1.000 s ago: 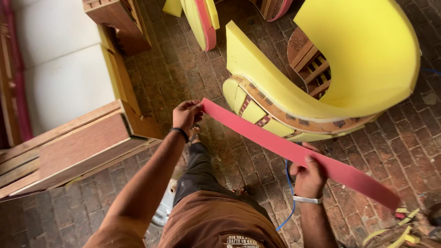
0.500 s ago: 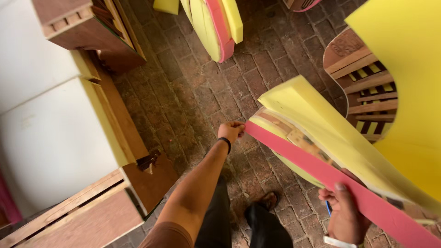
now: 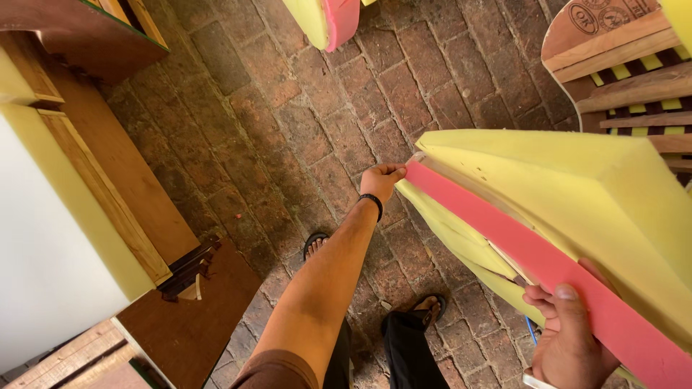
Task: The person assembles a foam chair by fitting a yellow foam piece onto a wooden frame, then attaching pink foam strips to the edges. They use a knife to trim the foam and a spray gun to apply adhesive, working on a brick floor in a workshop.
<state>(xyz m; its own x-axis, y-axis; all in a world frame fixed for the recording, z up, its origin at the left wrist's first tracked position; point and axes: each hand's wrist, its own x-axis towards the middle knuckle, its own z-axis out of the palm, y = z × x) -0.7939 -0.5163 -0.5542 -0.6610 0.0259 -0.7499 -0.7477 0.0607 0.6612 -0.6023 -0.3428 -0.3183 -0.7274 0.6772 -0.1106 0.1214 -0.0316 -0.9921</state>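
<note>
A long pink foam strip runs from the middle of the view down to the lower right, lying along the edge of a thick yellow foam pad on a curved wooden chair frame. My left hand pinches the strip's far end against the frame's corner. My right hand grips the strip lower down, fingers curled over its edge. More yellow foam shows under the strip.
Brick floor below, with my sandalled feet on it. A wooden furniture frame with white and yellow foam stands at the left. Another yellow and pink foam piece lies at the top.
The view has moved closer to the chair. Both hands keep hold of the pink strip, which now lies tighter along the yellow foam's edge.
</note>
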